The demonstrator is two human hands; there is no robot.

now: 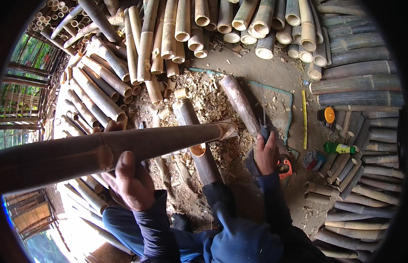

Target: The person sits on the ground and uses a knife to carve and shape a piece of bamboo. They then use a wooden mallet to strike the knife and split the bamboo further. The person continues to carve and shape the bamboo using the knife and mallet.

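Note:
My left hand (133, 186) is wrapped round a long, dark bamboo pole (164, 142) that crosses from the left rim to the middle. The pole's pale, shaved end (229, 130) points right. Under it lies a bamboo length (208, 168) with an oval opening cut in its side, stretching away from my legs; whether the two touch I cannot tell. My right hand (267, 154) is closed round the dark handle of a tool with a thin, straight blade (263, 107) pointing away from me. Beside that blade lies a thick, rough log (240, 103).
Bamboo tubes (182, 30) are piled at the back and left, and bamboo lengths (357, 79) are stacked at the right. Pale shavings (199, 87) cover the floor. An orange-handled tool (284, 168), a yellow measuring strip (304, 118) and a green bottle (338, 148) lie to the right.

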